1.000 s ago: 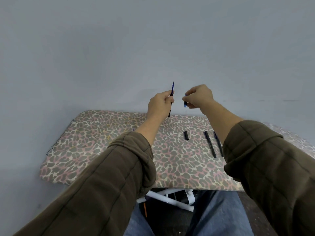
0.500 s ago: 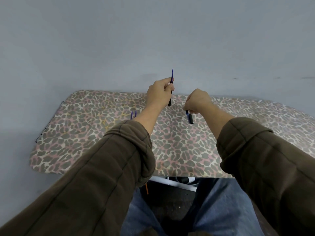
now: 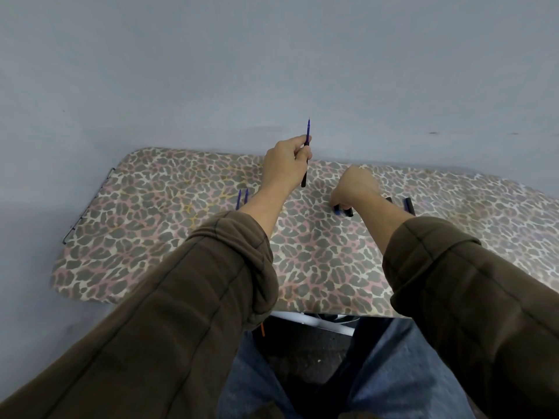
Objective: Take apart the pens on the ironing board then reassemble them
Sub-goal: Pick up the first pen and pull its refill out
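My left hand point(image 3: 286, 160) is raised above the leopard-print ironing board point(image 3: 157, 225) and holds a thin pen upright point(image 3: 306, 158), its blue refill tip pointing up out of the black barrel. My right hand point(image 3: 354, 189) is down on the board with its fingers on small black and blue pen parts point(image 3: 343, 211). Whether it grips them or only touches them is hidden by the fingers. Two blue refills point(image 3: 242, 198) lie beside my left forearm. More black pen pieces point(image 3: 408, 204) lie just right of my right wrist, partly hidden.
A plain grey wall point(image 3: 272, 71) stands directly behind the board. The board's wire rest point(image 3: 87, 207) sticks out at its left end. My knees in jeans point(image 3: 378, 373) and the white board legs point(image 3: 326, 323) are below the near edge.
My right hand has dropped from beside the left hand down onto the board with the small cap piece. My left hand stays raised with the pen. The camera has tilted down.
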